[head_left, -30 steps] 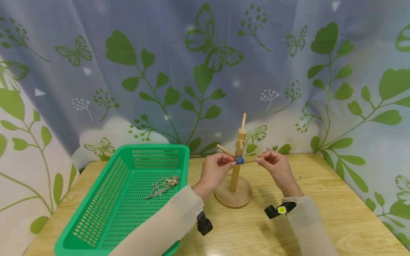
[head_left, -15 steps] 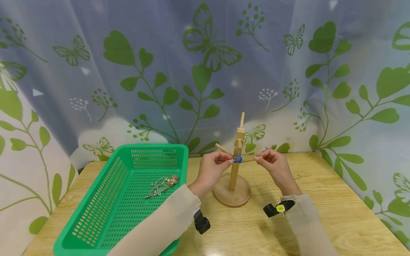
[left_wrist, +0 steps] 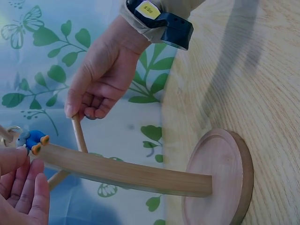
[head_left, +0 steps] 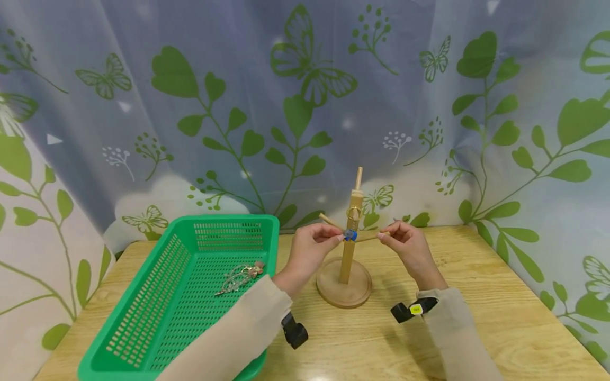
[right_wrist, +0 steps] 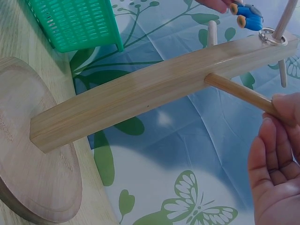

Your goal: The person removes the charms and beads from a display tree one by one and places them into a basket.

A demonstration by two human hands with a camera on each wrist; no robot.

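Note:
A wooden stand (head_left: 347,267) with side pegs and a round base (head_left: 343,296) stands upright on the table. A keychain's gold ring (right_wrist: 276,41) is around an upper peg (right_wrist: 287,18) of the post. Its small blue-and-grey animal figure (left_wrist: 35,139) hangs below the ring in front of the post. My left hand (head_left: 307,254) pinches that figure at its grey side with thumb and fingertips. On the other side, my right hand (head_left: 415,254) pinches the outer end of a lower peg (right_wrist: 241,93) between thumb and forefinger.
A green plastic basket (head_left: 274,248) stands left of the stand. Inside it lies a clear, beaded keychain with a pinkish charm (head_left: 245,274). A patterned curtain (head_left: 229,132) hangs behind the wooden table (head_left: 505,317).
My left hand has drawn slightly left, its fingers at the figure's left edge. The right hand keeps its hold on the peg. The whole head view has shifted a little.

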